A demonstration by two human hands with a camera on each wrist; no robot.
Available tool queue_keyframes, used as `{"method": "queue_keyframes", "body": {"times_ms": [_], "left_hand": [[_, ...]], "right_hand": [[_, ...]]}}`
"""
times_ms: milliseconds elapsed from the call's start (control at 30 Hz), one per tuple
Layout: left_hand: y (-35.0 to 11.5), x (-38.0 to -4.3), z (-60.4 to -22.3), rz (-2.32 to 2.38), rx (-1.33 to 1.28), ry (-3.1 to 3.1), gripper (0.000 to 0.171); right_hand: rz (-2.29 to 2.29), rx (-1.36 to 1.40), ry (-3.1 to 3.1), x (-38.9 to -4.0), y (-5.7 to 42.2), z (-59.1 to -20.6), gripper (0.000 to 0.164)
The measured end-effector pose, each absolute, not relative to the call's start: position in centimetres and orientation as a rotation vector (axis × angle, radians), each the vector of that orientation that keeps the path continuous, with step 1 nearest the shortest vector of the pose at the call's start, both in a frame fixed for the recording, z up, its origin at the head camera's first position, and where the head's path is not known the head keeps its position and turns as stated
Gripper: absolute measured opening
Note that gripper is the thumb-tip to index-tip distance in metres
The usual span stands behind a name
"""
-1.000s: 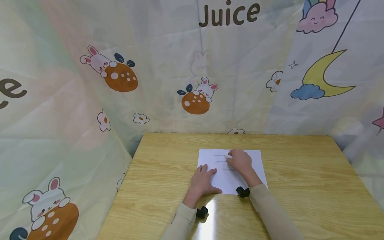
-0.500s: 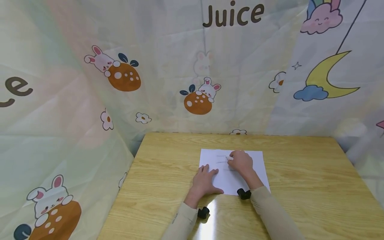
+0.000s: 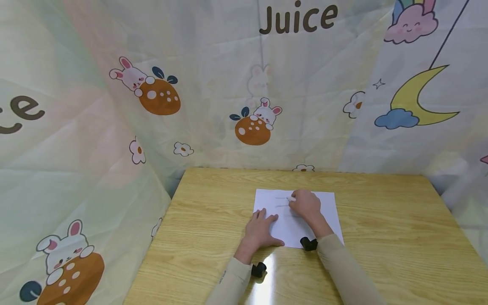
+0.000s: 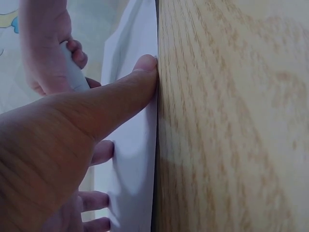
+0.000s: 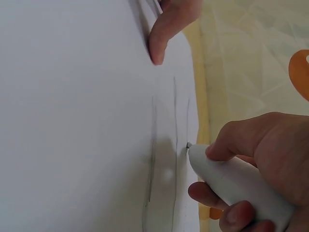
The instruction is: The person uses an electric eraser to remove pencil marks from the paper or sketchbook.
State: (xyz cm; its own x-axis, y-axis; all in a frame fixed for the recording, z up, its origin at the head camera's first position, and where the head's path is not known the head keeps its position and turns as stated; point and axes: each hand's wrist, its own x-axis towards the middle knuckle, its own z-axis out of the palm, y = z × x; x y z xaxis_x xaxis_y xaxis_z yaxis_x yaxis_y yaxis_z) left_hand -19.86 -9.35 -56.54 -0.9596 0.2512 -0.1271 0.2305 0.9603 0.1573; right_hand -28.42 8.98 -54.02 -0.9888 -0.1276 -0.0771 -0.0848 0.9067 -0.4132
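A white sheet of paper (image 3: 284, 231) lies on the wooden table, with several thin grey lines (image 5: 175, 145) across it. My left hand (image 3: 259, 231) rests on the paper's left side with fingers spread; in the left wrist view its thumb (image 4: 123, 92) lies along the near edge. My right hand (image 3: 306, 206) grips a thick white pen-shaped tool (image 5: 231, 181) between thumb and curled fingers. Its small dark tip meets the paper at the line nearest the far edge. In the head view the right hand hides most of the tool and part of the lines.
The wooden table (image 3: 389, 228) extends on both sides of the paper. Behind and at the left hangs a printed cloth (image 3: 213, 63) with rabbits, flowers and a moon. Black wrist cameras (image 3: 259, 270) sit below both hands, and a bright reflection lies on the table's near part.
The head view has shifted slightly, so the scene sits a little further right. The right hand makes only small movements with the tool near the top line. The left hand stays on the paper.
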Motion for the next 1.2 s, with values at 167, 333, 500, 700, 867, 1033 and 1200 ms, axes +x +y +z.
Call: {"method": "queue_keyframes", "body": {"times_ms": [167,333,500,700,867,1033,1200], "left_hand": [[-9.41,-20.05,-56.59,0.220,0.366,2.960,0.092],[-9.48,-20.14,-56.68,0.222,0.355,2.967,0.093],[-9.47,-20.06,-56.73,0.229,0.371,2.962,0.093],[-9.39,-19.95,-56.77,0.235,0.385,2.972,0.092],[-9.46,-20.07,-56.74,0.237,0.381,2.967,0.092],[-9.46,-20.08,-56.49,0.237,0.377,2.976,0.092],[-9.40,-19.80,-56.32,0.247,0.394,2.971,0.092]], "right_hand": [[-0.608,-0.160,2.959,-28.61,8.77,-53.99,0.032],[-0.626,-0.168,2.965,-28.76,8.57,-53.98,0.032],[-0.620,-0.132,2.944,-28.65,8.57,-54.08,0.031],[-0.621,-0.138,2.962,-28.50,8.69,-54.20,0.031],[-0.626,-0.131,2.959,-28.49,8.57,-54.01,0.032],[-0.651,-0.133,2.955,-28.50,8.35,-53.89,0.032],[-0.631,-0.117,2.950,-28.31,8.33,-53.96,0.032]]}}
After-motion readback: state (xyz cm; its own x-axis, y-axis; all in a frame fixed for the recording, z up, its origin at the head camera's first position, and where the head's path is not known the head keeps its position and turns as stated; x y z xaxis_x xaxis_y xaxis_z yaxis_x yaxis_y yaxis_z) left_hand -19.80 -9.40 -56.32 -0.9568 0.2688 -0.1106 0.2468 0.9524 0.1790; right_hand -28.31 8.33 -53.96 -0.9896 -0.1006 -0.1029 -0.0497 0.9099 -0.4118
